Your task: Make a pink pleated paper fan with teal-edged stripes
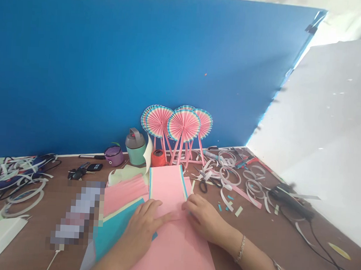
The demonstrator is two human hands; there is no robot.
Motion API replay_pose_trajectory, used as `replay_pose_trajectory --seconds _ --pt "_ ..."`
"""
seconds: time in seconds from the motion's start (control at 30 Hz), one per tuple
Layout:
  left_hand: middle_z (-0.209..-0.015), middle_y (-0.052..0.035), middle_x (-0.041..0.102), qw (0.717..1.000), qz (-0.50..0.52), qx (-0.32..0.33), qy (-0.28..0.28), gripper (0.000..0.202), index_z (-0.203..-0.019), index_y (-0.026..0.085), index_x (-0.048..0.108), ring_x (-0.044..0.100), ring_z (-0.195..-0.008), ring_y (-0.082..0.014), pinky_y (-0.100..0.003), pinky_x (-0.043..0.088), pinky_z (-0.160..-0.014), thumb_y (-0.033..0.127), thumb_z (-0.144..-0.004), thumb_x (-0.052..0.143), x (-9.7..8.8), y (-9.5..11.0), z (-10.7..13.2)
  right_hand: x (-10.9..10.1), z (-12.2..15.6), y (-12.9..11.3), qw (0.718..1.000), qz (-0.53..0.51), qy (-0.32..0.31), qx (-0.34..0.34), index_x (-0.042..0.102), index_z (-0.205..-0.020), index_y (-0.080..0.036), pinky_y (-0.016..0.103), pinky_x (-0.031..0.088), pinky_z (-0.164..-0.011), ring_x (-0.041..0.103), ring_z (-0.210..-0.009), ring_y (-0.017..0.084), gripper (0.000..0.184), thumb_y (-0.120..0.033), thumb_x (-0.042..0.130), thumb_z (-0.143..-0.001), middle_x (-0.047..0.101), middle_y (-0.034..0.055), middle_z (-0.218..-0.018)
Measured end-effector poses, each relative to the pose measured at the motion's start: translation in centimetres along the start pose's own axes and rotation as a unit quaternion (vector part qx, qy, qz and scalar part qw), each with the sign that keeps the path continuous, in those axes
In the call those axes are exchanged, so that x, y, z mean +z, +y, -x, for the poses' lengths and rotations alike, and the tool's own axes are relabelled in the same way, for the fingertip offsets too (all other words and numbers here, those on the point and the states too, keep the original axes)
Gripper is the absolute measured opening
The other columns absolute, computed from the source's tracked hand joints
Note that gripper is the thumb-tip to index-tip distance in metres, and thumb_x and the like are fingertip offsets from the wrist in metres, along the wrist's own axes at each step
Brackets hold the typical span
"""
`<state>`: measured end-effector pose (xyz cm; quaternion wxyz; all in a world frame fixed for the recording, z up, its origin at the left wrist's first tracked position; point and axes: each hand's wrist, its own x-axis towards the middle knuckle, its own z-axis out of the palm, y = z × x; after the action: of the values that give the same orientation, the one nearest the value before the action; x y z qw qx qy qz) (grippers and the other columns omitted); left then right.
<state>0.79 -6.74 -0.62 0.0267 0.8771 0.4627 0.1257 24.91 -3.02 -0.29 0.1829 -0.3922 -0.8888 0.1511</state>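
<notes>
A pink paper sheet (167, 180) with blue and cream stripes along its side edges lies in front of me, over a larger pink sheet (174, 257). My left hand (147, 222) rests flat on its left side, thumb stretched across the paper and fingers apart. On the right edge, the curled fingers of my right hand (202, 214) grip the striped sheet; their tips are partly hidden. Under my left forearm lies a blue sheet (115, 228) with a cream edge, and beside it is pleated pink paper (124, 194).
Several round pleated paper fans (184, 125) on pink legs stand at the back. Scissors (203, 185) and curled paper strips (228, 173) lie right, near a glue gun (292, 201). A green flask (135, 148), purple container (113, 155) and white power strip (2, 238) are left.
</notes>
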Motion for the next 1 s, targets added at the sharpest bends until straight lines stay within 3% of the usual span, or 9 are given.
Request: replay_pose_trajectory --seconds 0.1,0.17,0.4,0.57,0.7,0.83,0.93,1.0 --pt "-0.127 -0.0049 0.049 0.999 -0.015 0.027 -0.014 0.067 -0.121 0.039 0.054 0.041 -0.118 -0.0246 -0.042 0.038 -0.093 -0.006 -0.073 0.041 0.3 0.1 -0.1 0.5 0.1 -0.5 0.994 0.062 -0.03 -0.09 0.062 -0.104 -0.024 0.029 0.035 -0.07 0.044 -0.079 0.017 0.035 -0.005 0.043 -0.083 0.052 0.0056 -0.088" --pt "-0.128 -0.0055 0.05 0.999 -0.014 0.022 -0.018 0.064 -0.118 0.038 0.057 0.041 -0.118 -0.0257 -0.044 0.038 -0.093 -0.005 -0.073 0.043 0.2 0.1 -0.1 0.7 0.0 -0.6 0.99 0.081 -0.035 -0.108 0.064 -0.105 -0.027 0.029 0.034 -0.068 0.043 -0.078 0.018 0.034 -0.008 0.044 -0.085 0.052 0.0057 -0.084" --pt "-0.113 -0.0059 0.059 1.0 0.007 -0.006 0.018 0.048 -0.092 0.027 0.071 0.047 -0.108 -0.0262 -0.044 0.039 -0.09 -0.004 -0.067 0.044 -1.2 -0.8 0.9 -0.9 0.3 0.1 0.995 0.067 -0.025 -0.069 0.071 -0.088 -0.025 0.031 0.034 -0.069 0.046 -0.08 0.019 0.031 -0.005 0.05 -0.076 0.054 0.0058 -0.083" --pt "-0.097 -0.0048 0.063 0.999 0.012 0.0 0.036 0.049 -0.086 0.026 0.071 0.049 -0.094 -0.0247 -0.041 0.041 -0.081 -0.006 -0.063 0.042 -1.3 -1.1 1.3 -2.2 0.7 0.5 0.997 0.054 -0.024 -0.057 0.07 -0.08 -0.024 0.031 0.034 -0.072 0.047 -0.08 0.018 0.03 -0.003 0.051 -0.071 0.056 0.0045 -0.083" --pt "-0.077 -0.005 0.062 0.999 0.024 0.005 0.048 0.039 -0.069 0.021 0.066 0.05 -0.079 -0.0216 -0.036 0.041 -0.069 -0.006 -0.065 0.038 -1.2 -1.1 1.2 -1.6 0.8 0.6 0.993 0.087 -0.021 -0.072 0.066 -0.075 -0.021 0.032 0.034 -0.07 0.046 -0.077 0.018 0.022 -0.007 0.049 -0.077 0.057 0.0054 -0.08" --pt "-0.069 -0.0059 0.059 0.996 0.024 -0.029 0.08 0.031 -0.059 0.018 0.058 0.05 -0.072 -0.0209 -0.034 0.04 -0.063 -0.002 -0.066 0.036 -1.4 -1.9 1.2 -0.5 0.8 0.9 0.988 0.128 -0.016 -0.086 0.059 -0.072 -0.017 0.032 0.033 -0.068 0.045 -0.074 0.018 0.02 -0.006 0.044 -0.079 0.057 0.0064 -0.077" --pt "-0.064 -0.0045 0.057 0.989 0.052 -0.075 0.113 0.031 -0.058 0.019 0.056 0.051 -0.068 -0.02 -0.033 0.04 -0.061 0.001 -0.069 0.034 -1.6 -2.4 1.3 -0.4 0.5 1.0 0.99 0.11 0.018 -0.088 0.056 -0.07 -0.017 0.032 0.033 -0.065 0.046 -0.071 0.018 0.017 -0.005 0.045 -0.075 0.057 0.0061 -0.074" --pt "-0.06 -0.0032 0.056 0.98 0.109 -0.108 0.127 0.032 -0.057 0.02 0.056 0.051 -0.063 -0.0181 -0.031 0.039 -0.059 0.005 -0.072 0.033 -1.6 -2.1 1.3 -0.8 0.2 0.9 0.992 0.066 0.074 -0.074 0.054 -0.071 -0.019 0.031 0.035 -0.064 0.046 -0.069 0.018 0.016 -0.006 0.045 -0.073 0.056 0.0051 -0.072"
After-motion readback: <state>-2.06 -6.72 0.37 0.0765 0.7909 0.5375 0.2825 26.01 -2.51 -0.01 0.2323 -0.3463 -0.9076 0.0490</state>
